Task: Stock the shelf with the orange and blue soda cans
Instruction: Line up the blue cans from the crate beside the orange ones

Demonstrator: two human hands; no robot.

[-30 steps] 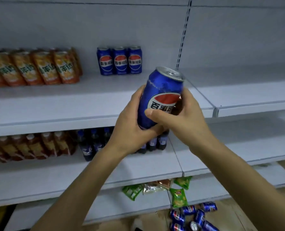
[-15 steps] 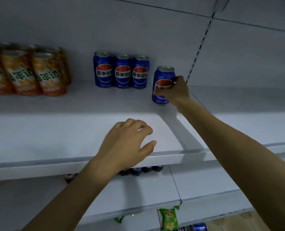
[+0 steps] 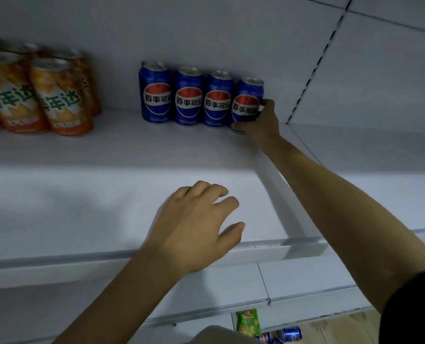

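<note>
Blue can [image 3: 246, 105]: rigid, slick, likely full and weighty, best held round mid-body; sits far right of blue row [image 3: 187, 100] on shelf [image 3: 82, 189], right hand [image 3: 262, 124] wrapped round it, left hand [image 3: 199, 227] loosely spread.

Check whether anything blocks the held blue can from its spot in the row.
Nothing visible. The right hand holds the can at the row's right end, beside the third can; the left hand is near the shelf edge.

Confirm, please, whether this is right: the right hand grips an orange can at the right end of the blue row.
Not quite: the head view shows the right hand gripping a blue can, not an orange one, at the right end of the blue row.
</note>
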